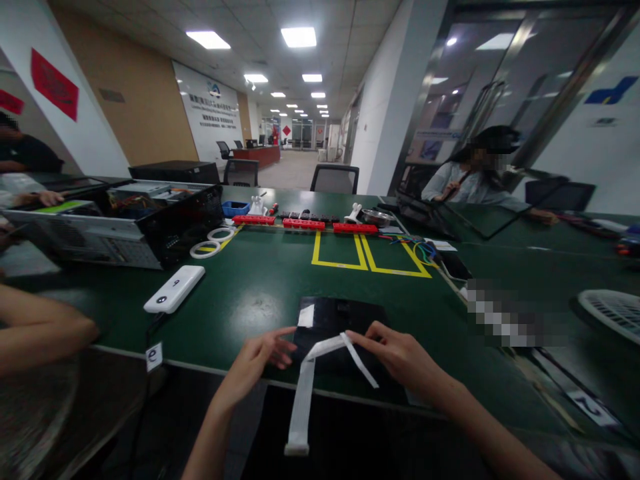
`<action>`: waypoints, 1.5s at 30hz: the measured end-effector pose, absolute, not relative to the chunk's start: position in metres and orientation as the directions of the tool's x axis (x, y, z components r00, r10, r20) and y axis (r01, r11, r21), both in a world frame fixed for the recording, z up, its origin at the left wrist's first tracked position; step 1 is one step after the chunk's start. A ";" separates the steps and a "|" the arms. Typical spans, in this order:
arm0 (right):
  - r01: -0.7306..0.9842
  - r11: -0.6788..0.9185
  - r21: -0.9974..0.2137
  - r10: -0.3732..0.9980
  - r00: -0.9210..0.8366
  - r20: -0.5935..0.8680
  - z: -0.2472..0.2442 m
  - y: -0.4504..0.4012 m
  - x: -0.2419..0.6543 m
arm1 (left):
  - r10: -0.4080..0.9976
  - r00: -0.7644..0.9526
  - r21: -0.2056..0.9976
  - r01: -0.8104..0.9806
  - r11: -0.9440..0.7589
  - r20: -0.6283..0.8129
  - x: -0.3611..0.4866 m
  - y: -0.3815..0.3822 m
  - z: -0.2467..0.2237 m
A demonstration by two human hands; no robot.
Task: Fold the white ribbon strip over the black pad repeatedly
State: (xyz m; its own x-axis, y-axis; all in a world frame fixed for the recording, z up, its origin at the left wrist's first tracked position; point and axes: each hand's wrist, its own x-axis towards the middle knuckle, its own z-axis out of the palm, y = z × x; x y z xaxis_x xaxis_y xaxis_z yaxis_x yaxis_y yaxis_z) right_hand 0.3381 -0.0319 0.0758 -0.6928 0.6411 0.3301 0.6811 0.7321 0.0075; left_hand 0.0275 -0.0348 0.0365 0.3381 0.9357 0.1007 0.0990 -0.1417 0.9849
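A black flat panel (345, 313) lies near the table's front edge, with a white label at its upper left. Across it runs a white ribbon cable (301, 400), folded near the middle; one end with a connector hangs over the edge. My right hand (400, 350) pinches the cable's upper fold between thumb and index finger. At the panel's left side is my left hand (265, 350), fingers apart and holding nothing, its index finger reaching the panel's edge.
An open computer case (100, 233) stands at the left, near a white power bank (175, 289) and white rings (205, 249). Red strips (303, 224) line the far side. People sit left and right; another person's arm rests at the left.
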 end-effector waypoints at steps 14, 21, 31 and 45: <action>0.601 0.711 0.365 0.529 -0.799 0.286 0.054 -0.033 0.327 | 0.683 0.517 0.227 0.686 -0.691 0.516 0.096 -0.058 0.024; 0.605 0.707 0.367 0.551 -0.796 0.252 0.050 -0.033 0.324 | 0.699 0.555 0.189 0.707 -0.682 0.451 0.105 -0.060 0.019; 0.633 0.724 0.275 0.601 -0.774 0.200 0.050 -0.035 0.324 | 0.718 0.596 0.223 0.692 -0.686 0.360 0.108 -0.063 0.020; 0.655 0.754 0.052 0.631 -0.743 0.224 0.043 -0.039 0.321 | 0.730 0.564 0.226 0.709 -0.668 0.385 0.116 -0.064 0.014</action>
